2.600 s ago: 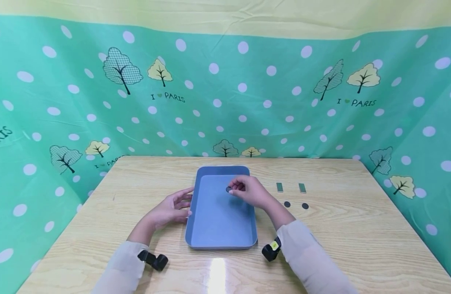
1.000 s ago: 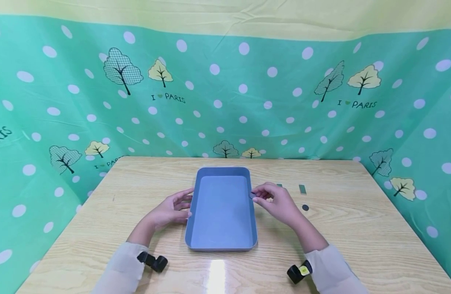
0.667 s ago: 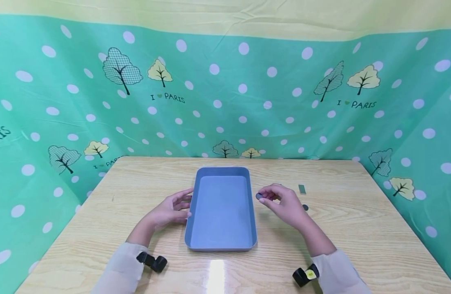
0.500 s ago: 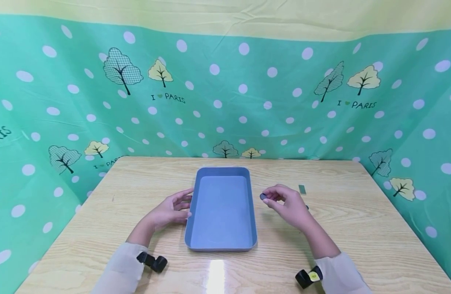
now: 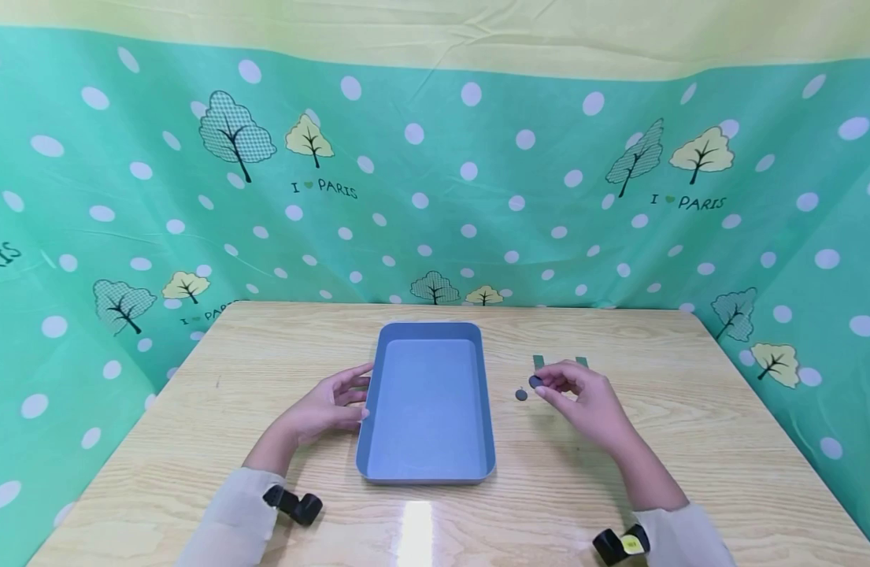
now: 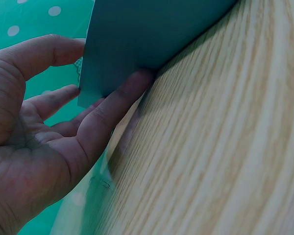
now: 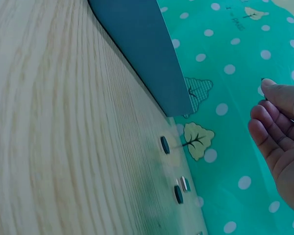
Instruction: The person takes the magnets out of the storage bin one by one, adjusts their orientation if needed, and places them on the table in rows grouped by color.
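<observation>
My right hand (image 5: pixel 583 402) pinches a small dark disc (image 5: pixel 536 382) between thumb and fingers, just right of the blue tray (image 5: pixel 494 457). In the right wrist view only a sliver of the held disc shows at the fingertips. A second dark disc (image 5: pixel 521 395) lies on the table between tray and hand. Another disc (image 7: pixel 178 194) shows in the right wrist view beside a small green rectangle (image 7: pixel 184 184); in the head view the hand hides it. With fingers spread, my left hand (image 5: pixel 331 405) rests against the tray's left outer wall (image 6: pixel 122 49).
Two small green rectangles, one (image 5: pixel 538 361) at the left and one (image 5: pixel 582 361) partly behind the right hand, lie near the table's back right. Behind the wooden table (image 5: pixel 286 339) hangs a green dotted cloth (image 5: pixel 378 205). A camera (image 5: pixel 622 543) sits on each wrist.
My right hand has moved from over the tray out past its right rim, still pinching a disc. A disc now lies on the table beside the tray. The left hand stays put.
</observation>
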Motion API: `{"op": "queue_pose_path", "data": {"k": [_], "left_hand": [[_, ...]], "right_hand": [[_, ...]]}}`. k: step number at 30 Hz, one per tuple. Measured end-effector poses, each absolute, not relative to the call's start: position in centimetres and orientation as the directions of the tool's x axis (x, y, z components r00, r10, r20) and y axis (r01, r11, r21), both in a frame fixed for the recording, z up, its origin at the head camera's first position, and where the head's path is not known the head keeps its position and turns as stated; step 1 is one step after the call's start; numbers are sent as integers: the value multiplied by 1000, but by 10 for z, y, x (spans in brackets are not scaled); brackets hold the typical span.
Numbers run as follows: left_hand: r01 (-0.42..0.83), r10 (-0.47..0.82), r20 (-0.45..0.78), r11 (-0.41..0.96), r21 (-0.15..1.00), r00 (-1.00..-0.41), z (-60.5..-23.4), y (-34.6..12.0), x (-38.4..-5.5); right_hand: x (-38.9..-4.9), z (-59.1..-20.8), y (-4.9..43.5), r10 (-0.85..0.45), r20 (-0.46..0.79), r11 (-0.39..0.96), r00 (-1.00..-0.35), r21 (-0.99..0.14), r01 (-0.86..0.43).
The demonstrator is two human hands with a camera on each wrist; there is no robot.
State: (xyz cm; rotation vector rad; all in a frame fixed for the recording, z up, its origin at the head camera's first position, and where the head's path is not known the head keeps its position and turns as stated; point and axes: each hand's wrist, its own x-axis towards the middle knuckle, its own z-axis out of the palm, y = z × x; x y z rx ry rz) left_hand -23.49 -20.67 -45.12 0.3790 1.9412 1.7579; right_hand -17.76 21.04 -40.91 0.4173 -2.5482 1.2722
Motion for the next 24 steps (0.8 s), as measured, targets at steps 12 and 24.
{"op": "queue_pose_path", "data": {"k": [12, 24], "left_hand": [[-112, 507, -170, 144, 983, -845, -451, -206, -235], [-111, 510, -173, 149, 983, -843, -452, -207, -235]], "right_hand": [[-171, -410, 236, -83, 408, 612, -909, -700, -369], [-166, -414, 265, -5, 369, 637, -930, -715, -287]]}}
